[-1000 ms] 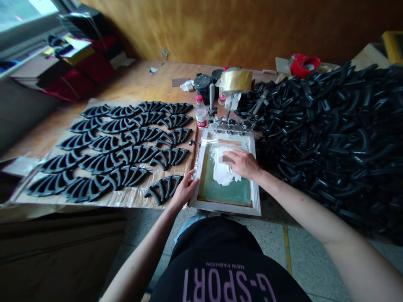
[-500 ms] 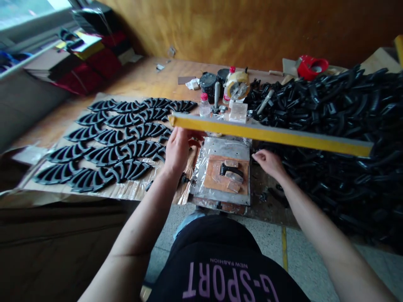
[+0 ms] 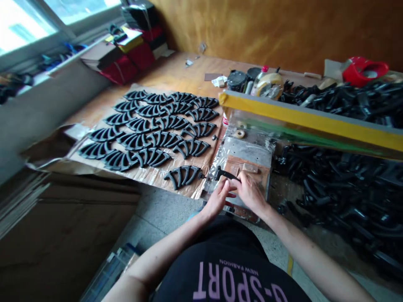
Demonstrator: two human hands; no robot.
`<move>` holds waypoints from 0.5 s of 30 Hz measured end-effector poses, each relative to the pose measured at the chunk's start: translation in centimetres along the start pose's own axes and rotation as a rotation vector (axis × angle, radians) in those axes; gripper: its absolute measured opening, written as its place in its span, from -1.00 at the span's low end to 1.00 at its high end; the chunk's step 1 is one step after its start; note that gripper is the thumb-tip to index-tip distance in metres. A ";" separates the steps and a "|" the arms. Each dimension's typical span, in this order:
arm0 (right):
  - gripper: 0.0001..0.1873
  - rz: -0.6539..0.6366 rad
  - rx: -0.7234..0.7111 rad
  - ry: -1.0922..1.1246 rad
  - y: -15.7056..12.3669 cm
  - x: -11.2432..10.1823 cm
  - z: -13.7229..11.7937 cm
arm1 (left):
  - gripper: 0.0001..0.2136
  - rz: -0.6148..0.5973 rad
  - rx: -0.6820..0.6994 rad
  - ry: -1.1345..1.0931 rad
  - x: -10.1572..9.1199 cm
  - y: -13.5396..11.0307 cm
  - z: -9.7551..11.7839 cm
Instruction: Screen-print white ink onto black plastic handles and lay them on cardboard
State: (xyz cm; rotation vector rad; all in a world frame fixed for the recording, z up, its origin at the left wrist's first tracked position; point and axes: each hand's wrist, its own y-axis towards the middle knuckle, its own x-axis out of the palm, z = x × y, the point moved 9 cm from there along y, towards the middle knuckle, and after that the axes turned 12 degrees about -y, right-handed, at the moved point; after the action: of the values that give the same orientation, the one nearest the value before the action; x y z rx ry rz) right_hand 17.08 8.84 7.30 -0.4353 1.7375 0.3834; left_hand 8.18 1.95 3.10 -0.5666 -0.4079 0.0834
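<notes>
Table (image 3: 163, 75) bearing a heap (image 3: 346, 176) of black mouldings at right, rows (image 3: 157, 130) of like pieces on a sheet at left, and between them the screen (image 3: 302, 119). The screen lay flat under the wiping right hand a second ago and is now swung up on its far edge, baring the jig (image 3: 248, 151). Both hands have dropped to the part (image 3: 225, 174) seated on the jig's near half, now exposed and within reach: right hand (image 3: 252, 193), fingers pinched on its right end; left hand (image 3: 217, 201), fingertips together against it, grip not discernible.
</notes>
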 end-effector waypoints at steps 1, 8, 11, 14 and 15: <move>-0.86 0.019 -0.061 0.015 -0.1 0.0 -2.5 | -0.49 0.095 0.049 -0.037 -1.6 -0.1 -0.1; -0.74 -0.212 -0.339 0.408 0.4 5.6 -14.4 | -0.56 0.575 0.187 0.035 -18.5 -3.2 0.0; -0.59 -0.336 -0.281 0.500 0.7 9.4 -15.9 | -0.54 0.778 0.110 0.164 -25.6 -5.0 -1.6; -0.55 -0.419 -0.137 0.545 1.0 13.5 -16.0 | -0.53 0.830 -0.073 0.408 -29.2 -4.8 -2.9; -0.54 -0.430 -0.085 0.556 1.2 14.7 -15.8 | -0.52 0.822 -0.133 0.497 -29.8 -4.4 -3.0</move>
State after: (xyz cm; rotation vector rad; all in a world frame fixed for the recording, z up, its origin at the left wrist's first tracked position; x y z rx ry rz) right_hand 0.29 1.19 -3.85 -1.0292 2.0929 0.0196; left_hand -18.06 -8.90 -7.36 -0.8315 0.3260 0.6919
